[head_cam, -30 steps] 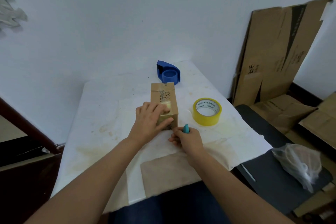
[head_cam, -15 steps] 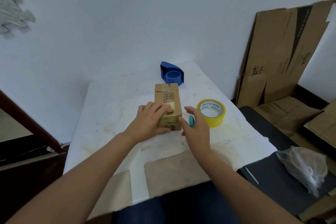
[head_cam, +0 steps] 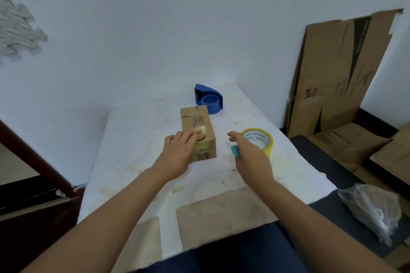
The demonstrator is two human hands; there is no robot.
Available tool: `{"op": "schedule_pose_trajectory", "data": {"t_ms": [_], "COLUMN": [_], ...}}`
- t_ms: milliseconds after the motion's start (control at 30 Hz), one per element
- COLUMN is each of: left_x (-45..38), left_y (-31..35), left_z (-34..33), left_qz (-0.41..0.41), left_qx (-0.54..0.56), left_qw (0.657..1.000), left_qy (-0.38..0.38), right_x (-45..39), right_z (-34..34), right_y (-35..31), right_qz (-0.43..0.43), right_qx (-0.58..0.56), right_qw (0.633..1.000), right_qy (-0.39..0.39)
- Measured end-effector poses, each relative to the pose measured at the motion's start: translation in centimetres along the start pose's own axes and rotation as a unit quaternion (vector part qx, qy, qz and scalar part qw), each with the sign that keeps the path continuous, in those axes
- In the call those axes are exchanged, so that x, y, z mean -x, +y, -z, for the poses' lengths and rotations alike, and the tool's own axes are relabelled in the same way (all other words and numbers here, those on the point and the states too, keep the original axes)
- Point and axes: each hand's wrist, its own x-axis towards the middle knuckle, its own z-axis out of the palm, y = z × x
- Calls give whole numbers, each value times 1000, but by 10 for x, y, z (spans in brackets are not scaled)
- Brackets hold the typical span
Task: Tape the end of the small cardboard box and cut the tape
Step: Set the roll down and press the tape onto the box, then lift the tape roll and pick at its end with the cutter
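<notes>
The small cardboard box [head_cam: 198, 124] lies lengthwise in the middle of the table, with yellowish tape over its near end. My left hand [head_cam: 177, 153] rests flat on the box's near top and left side, fingers pressing the tape. My right hand [head_cam: 250, 155] hovers to the right of the box, apart from it, holding a small teal cutter [head_cam: 235, 151] against the palm with its fingers spread. The yellow tape roll [head_cam: 258, 139] lies flat just beyond my right hand, partly hidden by it.
A blue tape dispenser [head_cam: 208, 99] stands behind the box near the wall. The table [head_cam: 137, 139] is covered in stained white paper. Flattened cardboard [head_cam: 337, 73] leans on the wall at right. A clear plastic bag [head_cam: 375, 213] lies on a dark surface at lower right.
My right hand has lifted away from the box's near end and moved right toward the yellow roll, still with the teal cutter. My left hand stays on the box.
</notes>
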Motion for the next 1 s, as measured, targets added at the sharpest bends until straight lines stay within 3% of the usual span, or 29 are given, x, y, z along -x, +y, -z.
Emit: {"op": "schedule_pose_trajectory", "data": {"t_ms": [100,267,333,400,500,700,867,1000], "left_x": [-12,-29,-39,-47,-57,-72,-74,-71], "left_y": [12,55,76,92,101,100,94,92], "left_z": [6,20,15,4,-17,-35,-46,-36], "left_qz": [9,-60,-40,66,177,228,250,252], "left_qx": [-14,105,223,334,368,433,487,535], "left_qw": [1000,985,970,940,899,858,832,805], "left_qy": [-2,124,82,-27,-161,-156,-95,-46], "right_x": [-19,-28,-26,-25,-25,-22,-18,-13], "right_z": [26,39,40,40,41,34,31,38], "right_y": [26,52,56,57,57,64,72,68], "right_qz": [-45,-52,-46,-39,-37,-27,-64,-117], "right_qx": [39,77,95,114,108,113,-33,-204], "right_qw": [998,995,992,989,988,986,995,972], "right_qy": [-1,-39,-68,-91,-107,-123,-70,-8]}}
